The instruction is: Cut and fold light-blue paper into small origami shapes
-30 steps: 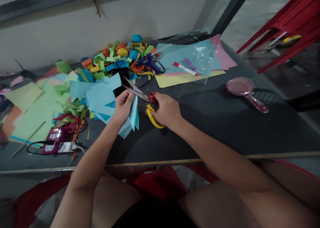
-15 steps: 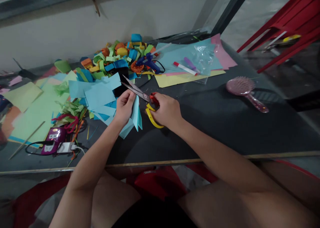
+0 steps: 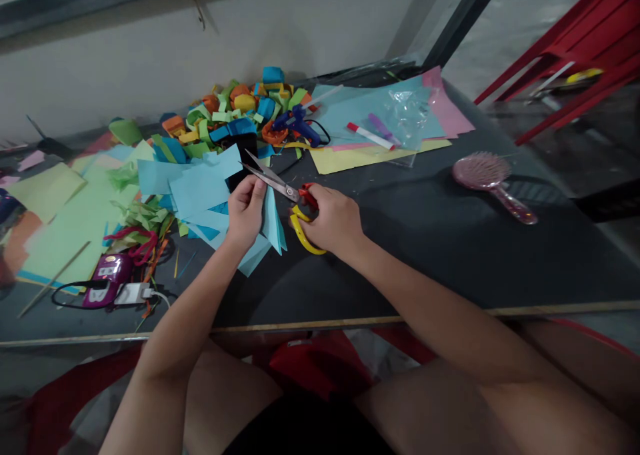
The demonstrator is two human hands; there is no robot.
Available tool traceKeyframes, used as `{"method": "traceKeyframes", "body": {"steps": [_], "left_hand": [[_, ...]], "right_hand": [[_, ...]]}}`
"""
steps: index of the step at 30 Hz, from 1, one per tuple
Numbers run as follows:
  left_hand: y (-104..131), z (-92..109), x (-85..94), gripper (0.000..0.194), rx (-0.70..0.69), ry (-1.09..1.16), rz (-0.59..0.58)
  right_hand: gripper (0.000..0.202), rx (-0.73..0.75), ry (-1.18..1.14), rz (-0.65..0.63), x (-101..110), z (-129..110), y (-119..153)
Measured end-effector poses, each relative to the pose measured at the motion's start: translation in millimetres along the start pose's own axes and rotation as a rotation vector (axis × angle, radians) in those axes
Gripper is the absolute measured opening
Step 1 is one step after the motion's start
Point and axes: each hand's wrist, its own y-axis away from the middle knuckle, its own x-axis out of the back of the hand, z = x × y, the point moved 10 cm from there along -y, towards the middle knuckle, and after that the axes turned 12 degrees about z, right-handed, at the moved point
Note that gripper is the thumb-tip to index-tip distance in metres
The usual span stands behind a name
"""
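My left hand [image 3: 245,210] is closed on a folded piece of light blue paper [image 3: 273,223], whose layers hang down on the right of the fingers. My right hand [image 3: 334,219] grips a pair of scissors [image 3: 276,180] by the red and yellow handles. The blades are slightly parted and point up and left, crossing the top of the folded paper beside my left thumb. Whether the edges touch the paper is hard to make out. Left of my left hand lie loose light blue sheets [image 3: 200,192].
Behind are a heap of coloured paper rolls [image 3: 240,108] and a blue glue gun [image 3: 300,125]. A red-capped marker [image 3: 371,136] lies on coloured sheets [image 3: 345,158]. A pink hairbrush [image 3: 483,173] sits right. A purple device [image 3: 109,280] with cables lies near the table edge [image 3: 325,322].
The folded paper's lower end has swung slightly right and up. My left hand has shifted a little to the left, and the scissors have barely moved.
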Motion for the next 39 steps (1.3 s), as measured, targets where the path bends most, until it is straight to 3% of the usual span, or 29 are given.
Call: {"method": "traceKeyframes", "body": {"steps": [4,24,39], "left_hand": [[-1,8,2.0,0.046,-0.069,-0.051,0.031],[0,13,-1.1,0.047,-0.071,-0.037,0.030],[-3,0,1.6,0.045,-0.062,-0.076,0.014]], "right_hand": [[0.026,0.016,-0.011,-0.016,-2,-1,0],[0.024,-0.006,-0.004,-0.036,-5,-2,2],[0.024,-0.034,0.012,-0.050,-5,1,1]]}}
